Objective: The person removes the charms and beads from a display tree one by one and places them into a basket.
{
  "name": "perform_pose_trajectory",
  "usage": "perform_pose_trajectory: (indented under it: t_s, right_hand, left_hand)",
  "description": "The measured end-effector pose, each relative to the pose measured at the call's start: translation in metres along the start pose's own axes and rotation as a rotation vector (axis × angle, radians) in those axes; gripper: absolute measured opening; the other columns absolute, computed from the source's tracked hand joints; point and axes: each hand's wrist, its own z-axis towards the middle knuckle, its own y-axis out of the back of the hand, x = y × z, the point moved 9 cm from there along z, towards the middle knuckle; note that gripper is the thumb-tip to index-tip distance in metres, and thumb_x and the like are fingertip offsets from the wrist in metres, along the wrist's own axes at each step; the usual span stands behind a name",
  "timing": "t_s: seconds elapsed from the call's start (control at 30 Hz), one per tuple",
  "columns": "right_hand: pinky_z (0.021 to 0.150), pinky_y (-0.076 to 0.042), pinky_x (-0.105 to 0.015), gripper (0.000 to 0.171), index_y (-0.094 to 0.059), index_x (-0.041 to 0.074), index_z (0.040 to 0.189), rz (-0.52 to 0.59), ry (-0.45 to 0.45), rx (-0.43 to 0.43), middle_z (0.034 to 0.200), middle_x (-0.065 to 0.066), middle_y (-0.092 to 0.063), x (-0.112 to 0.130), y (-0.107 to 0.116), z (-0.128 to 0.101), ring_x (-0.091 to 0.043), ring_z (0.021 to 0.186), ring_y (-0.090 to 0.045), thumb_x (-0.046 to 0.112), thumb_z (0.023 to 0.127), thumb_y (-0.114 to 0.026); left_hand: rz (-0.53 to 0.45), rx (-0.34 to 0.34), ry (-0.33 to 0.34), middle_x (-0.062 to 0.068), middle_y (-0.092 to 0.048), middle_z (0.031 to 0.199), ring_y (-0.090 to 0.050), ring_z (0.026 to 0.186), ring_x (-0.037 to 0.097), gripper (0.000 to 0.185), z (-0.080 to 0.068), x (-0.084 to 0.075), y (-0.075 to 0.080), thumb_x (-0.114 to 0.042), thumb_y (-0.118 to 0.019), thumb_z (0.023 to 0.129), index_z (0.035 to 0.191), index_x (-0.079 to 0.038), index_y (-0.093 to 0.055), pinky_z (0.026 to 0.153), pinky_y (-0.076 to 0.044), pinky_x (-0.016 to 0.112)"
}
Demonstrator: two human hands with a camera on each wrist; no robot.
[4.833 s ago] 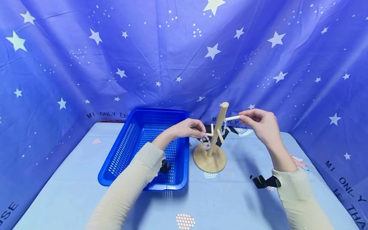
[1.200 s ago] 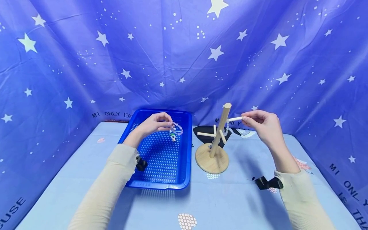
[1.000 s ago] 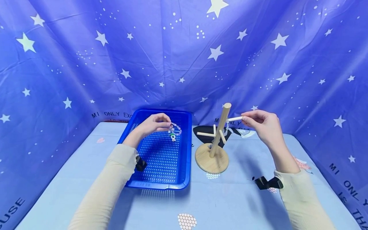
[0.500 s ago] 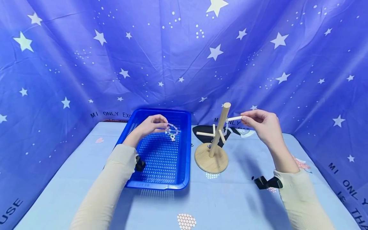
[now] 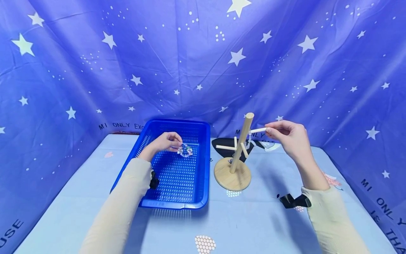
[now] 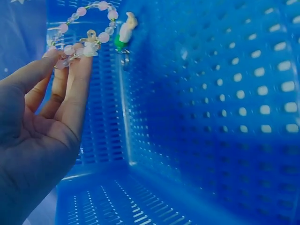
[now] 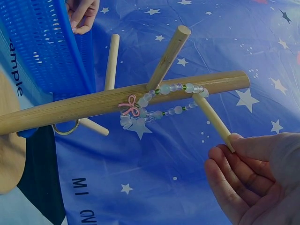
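Note:
My left hand is low inside the blue basket and pinches a pink beaded bracelet. In the left wrist view the bracelet hangs from my fingertips with a green and white charm, close to the basket wall. My right hand pinches the tip of the upper right peg of the wooden stand. A second beaded bracelet with a pink bow hangs on that peg, near the pole; my right hand holds the peg's end.
The stand's round base sits right of the basket on the light blue tablecloth. Lower pegs stick out to the left. A small ring hangs on a low peg. Star-printed blue cloth walls in the back and sides.
My left hand took the pink bracelet off the stand's left side, carried it over the basket and has now lowered it toward the basket floor. The right hand stayed on the peg.

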Motion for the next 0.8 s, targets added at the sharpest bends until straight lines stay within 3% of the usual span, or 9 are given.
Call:
perform_pose_trajectory:
  t_s: [0.27,0.37,0.57,0.8]
  right_hand:
    - [0.071,-0.058,-0.012,0.032,-0.069,-0.009,0.113,0.026,0.004,0.001,0.078,0.029,-0.066,0.001,-0.001,0.001,0.008,0.074,-0.069,0.017,0.095,-0.069]
    - [0.071,-0.058,-0.011,0.031,-0.069,-0.008,0.113,0.025,0.001,-0.006,0.078,0.029,-0.066,0.002,0.002,0.002,0.008,0.074,-0.069,0.017,0.094,-0.070]
    - [0.071,-0.058,-0.011,0.029,-0.070,-0.007,0.113,0.023,0.011,-0.005,0.077,0.031,-0.065,0.005,0.004,0.004,0.008,0.074,-0.069,0.016,0.094,-0.069]
    - [0.071,-0.058,-0.012,0.028,-0.070,-0.007,0.112,0.024,0.007,0.011,0.077,0.030,-0.065,0.004,0.001,-0.003,0.008,0.074,-0.069,0.015,0.094,-0.070]
  left_hand:
    - [0.124,-0.002,0.094,0.009,-0.065,0.097,-0.066,0.089,0.017,0.013,0.004,0.018,0.001,0.000,-0.054,0.099,0.110,0.004,-0.059,0.090,-0.061,0.039]
    - [0.149,-0.008,0.115,0.012,-0.065,0.102,-0.066,0.093,0.020,0.014,0.005,0.018,0.002,0.001,-0.053,0.099,0.112,0.005,-0.058,0.092,-0.061,0.040]
    - [0.166,-0.056,0.116,0.016,-0.064,0.106,-0.065,0.102,0.027,0.020,0.005,0.015,0.008,0.001,-0.052,0.100,0.118,0.009,-0.057,0.095,-0.059,0.042]
    - [0.208,-0.119,0.112,0.016,-0.064,0.109,-0.062,0.101,0.024,0.026,-0.002,0.022,0.013,-0.002,-0.054,0.099,0.122,0.011,-0.057,0.091,-0.060,0.037]
